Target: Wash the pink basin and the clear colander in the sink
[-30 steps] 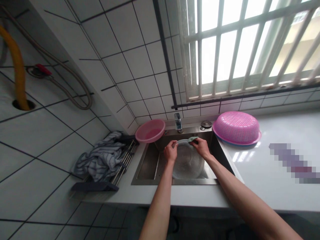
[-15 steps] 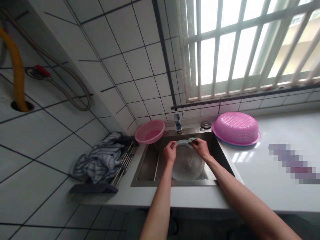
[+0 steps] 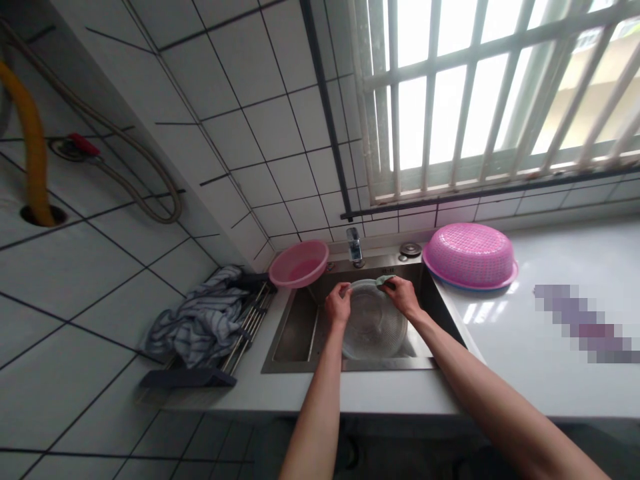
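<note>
A clear, round basket with a fine mesh-like pattern [image 3: 373, 323] is held tilted inside the steel sink [image 3: 295, 337]. My left hand [image 3: 339, 305] is closed on its rim at the upper left. At the upper right of the rim, my right hand [image 3: 403, 294] pinches a pale green cloth [image 3: 385, 281] against the edge. The faucet [image 3: 354, 245] stands behind the basket, at the sink's back edge.
A pink basin [image 3: 300, 263] sits at the sink's back left corner. An upturned pink basket [image 3: 470, 253] rests on the right counter. Striped cloth [image 3: 200, 327] lies on a rack at left. A blurred-out patch covers something on the right counter.
The view has shifted very slightly. Both hands keep their grip on the rim, and the basket and cloth look almost unchanged.
</note>
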The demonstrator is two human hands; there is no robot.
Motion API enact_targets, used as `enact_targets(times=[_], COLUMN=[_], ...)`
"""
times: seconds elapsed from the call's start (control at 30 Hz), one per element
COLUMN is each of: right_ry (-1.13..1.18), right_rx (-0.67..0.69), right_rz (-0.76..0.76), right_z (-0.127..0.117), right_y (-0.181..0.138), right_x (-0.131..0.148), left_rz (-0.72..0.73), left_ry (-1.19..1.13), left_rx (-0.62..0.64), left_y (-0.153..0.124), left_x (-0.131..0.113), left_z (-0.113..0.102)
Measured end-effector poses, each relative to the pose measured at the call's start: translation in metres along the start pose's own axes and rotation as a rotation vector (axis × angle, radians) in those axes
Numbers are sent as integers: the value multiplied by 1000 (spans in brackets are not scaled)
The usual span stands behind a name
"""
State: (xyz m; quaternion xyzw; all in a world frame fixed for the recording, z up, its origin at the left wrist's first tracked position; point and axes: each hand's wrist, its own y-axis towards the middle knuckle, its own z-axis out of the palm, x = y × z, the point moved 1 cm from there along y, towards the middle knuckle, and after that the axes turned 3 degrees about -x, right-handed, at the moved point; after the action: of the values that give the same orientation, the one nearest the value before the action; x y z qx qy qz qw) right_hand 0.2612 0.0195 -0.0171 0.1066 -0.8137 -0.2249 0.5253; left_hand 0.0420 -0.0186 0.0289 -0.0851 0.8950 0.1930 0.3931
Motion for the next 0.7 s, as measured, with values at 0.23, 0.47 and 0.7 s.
enact_targets(times=[0.23, 0.47, 0.7], right_ry=[-133, -112, -274], right_rx=[187, 43, 221], right_rz=[-168, -83, -192], right_z=[10, -1, 5], right_y=[-8, -3, -4], right_x=[20, 11, 26], left_rz=[171, 60, 200], left_ry=[2, -14, -17], left_rx=[224, 27, 162], left_y=[-8, 0, -8], left_x=[-8, -1, -7], left_z=[13, 2, 17])
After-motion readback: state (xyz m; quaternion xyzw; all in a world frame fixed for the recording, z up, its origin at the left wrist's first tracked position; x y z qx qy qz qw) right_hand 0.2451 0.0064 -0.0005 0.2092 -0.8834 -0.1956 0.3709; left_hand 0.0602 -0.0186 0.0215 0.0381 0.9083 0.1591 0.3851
